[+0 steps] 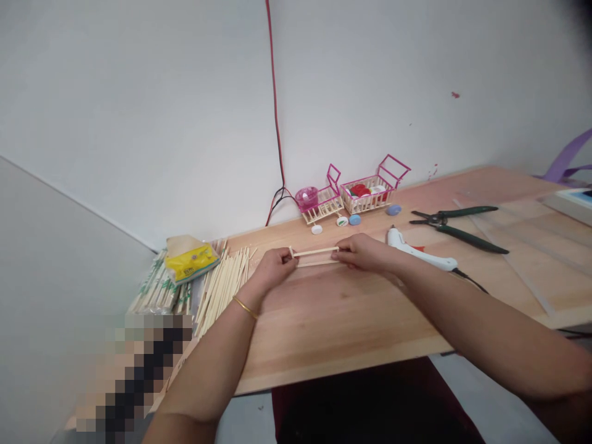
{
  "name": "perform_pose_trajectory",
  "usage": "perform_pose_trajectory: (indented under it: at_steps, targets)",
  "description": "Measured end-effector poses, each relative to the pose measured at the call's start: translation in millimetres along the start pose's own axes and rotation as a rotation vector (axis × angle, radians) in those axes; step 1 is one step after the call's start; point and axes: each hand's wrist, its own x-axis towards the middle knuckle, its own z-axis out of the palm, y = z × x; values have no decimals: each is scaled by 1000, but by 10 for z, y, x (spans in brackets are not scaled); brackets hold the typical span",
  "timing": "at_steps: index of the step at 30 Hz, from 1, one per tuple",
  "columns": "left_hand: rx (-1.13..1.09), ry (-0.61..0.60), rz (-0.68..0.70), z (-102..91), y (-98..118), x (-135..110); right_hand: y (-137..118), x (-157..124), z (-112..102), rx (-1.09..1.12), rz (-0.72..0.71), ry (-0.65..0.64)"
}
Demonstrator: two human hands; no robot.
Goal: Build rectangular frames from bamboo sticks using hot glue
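Bare forearms reach in from the lower edge over a wooden counter, a thin yellow bracelet on the left wrist. Between the 2 hands sits a small stick frame, mid-counter; whether it touches the wood or hangs just above, I cannot tell. It shows 2 long pale sticks side by side and a short crosspiece at the left end; the right end is partly hidden by fingers. Left grip is closed on the left end, right grip is pinched on the other.

It should handle as very light and stiff, dry rather than slippery, with the corners probably its weakest points. Best hold is a gentle fingertip pinch near each end, close to the corners; squeezing the long sticks together mid-span could bow them or crack a joint.

As for writing, the yellow packet at left carries dark characters too blurred to read. Green print on the wrapped sticks beneath is equally unclear, and no brand shows legibly on the white glue gun.
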Motion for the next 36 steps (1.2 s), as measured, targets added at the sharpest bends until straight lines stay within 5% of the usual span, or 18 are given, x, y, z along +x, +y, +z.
perform_pose_trajectory:
  at_steps: [25,36]
  targets:
    - [7,110,-95,48,54,3,-9,5,11,60,8,7]
    - [-124,1,-153,-36,50,-20,-64,-21,-25,147,38,-13]
